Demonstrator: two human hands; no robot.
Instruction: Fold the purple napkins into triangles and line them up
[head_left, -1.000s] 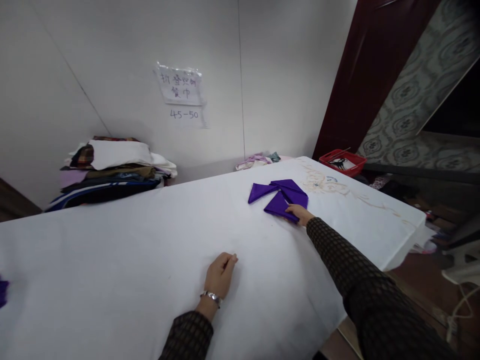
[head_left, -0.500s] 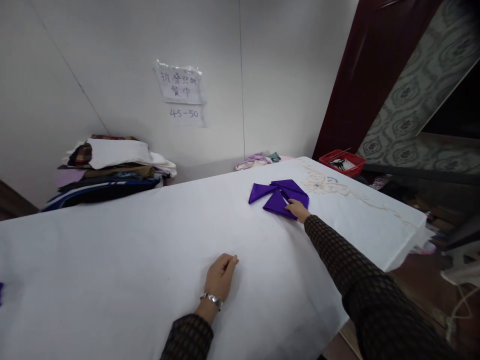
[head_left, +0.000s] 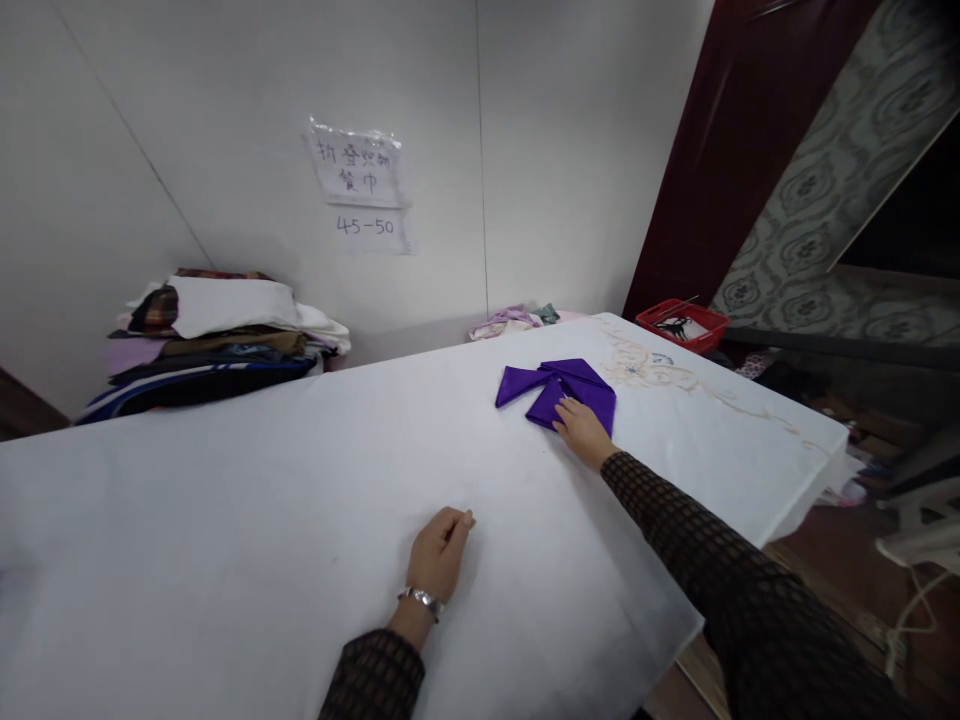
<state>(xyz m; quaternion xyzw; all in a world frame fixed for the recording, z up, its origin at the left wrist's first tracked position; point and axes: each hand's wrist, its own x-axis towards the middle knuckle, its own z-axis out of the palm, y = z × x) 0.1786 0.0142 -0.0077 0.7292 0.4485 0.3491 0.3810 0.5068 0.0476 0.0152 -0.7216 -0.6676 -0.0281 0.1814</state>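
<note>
The folded purple cloth napkins (head_left: 581, 376) lie under the right hand (head_left: 579, 430), grip released flat; the left hand (head_left: 439, 550), clenched empty, rests well apart.

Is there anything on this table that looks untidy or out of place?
Only small things. The purple folded napkins, touched by the right hand, lie fanned at different angles, not in a squared stack. A crumpled cloth heap sits at the far edge of the table.
</note>
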